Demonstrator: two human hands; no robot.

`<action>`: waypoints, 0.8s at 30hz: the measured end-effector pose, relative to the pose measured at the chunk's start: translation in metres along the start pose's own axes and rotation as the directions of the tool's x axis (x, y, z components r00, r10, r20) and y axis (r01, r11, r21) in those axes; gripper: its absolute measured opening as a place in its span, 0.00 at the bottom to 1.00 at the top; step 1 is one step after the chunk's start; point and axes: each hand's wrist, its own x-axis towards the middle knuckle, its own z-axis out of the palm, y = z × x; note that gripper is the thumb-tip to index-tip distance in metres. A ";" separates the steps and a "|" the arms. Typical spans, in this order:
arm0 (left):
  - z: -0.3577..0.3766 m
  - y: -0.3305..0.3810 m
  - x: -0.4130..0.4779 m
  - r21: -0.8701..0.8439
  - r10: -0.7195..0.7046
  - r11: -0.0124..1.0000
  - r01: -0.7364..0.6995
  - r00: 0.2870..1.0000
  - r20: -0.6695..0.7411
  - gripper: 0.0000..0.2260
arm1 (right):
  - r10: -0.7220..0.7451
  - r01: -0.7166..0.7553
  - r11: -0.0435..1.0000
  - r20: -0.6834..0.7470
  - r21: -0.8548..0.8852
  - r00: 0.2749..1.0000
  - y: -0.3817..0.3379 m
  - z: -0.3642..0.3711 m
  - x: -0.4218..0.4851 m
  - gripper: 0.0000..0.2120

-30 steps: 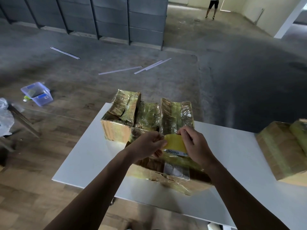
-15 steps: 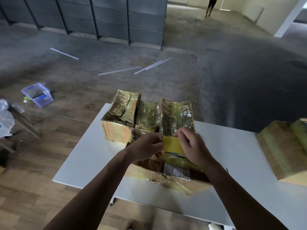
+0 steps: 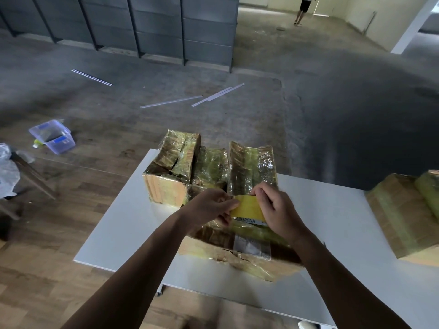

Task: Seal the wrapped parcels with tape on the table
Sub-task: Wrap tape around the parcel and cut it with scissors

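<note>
A roll of yellow tape (image 3: 248,208) is held above the nearest wrapped parcel (image 3: 240,252), a cardboard box covered in clear film on the white table (image 3: 114,236). My left hand (image 3: 209,208) pinches the tape from the left. My right hand (image 3: 276,211) grips it from the right, fingers curled over its top. Behind stand three more film-wrapped parcels: one at the left (image 3: 171,172), a middle one (image 3: 210,167) and one at the right (image 3: 253,169). Another wrapped parcel (image 3: 403,214) lies at the table's right edge.
A clear plastic tub (image 3: 52,136) sits on the floor to the left, with white plastic sheeting (image 3: 7,172) by a wooden frame. Thin white strips (image 3: 171,102) lie on the concrete floor. Grey cabinets (image 3: 142,24) line the back. A person (image 3: 303,10) stands far off.
Both hands stay on the tape over the near parcel. The visible yellow tape between the fingers shrank half a second ago and is wider again now.
</note>
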 end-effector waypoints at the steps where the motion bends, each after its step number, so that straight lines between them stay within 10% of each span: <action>1: -0.001 0.001 0.000 -0.006 -0.008 1.000 0.008 1.000 0.014 0.06 | -0.010 0.010 1.000 -0.005 0.001 1.000 -0.001 0.000 0.000 0.13; 24: 0.004 0.001 0.001 0.132 0.041 0.990 -0.041 0.999 0.003 0.08 | -0.006 0.006 0.999 0.015 0.052 1.000 0.006 0.004 -0.002 0.15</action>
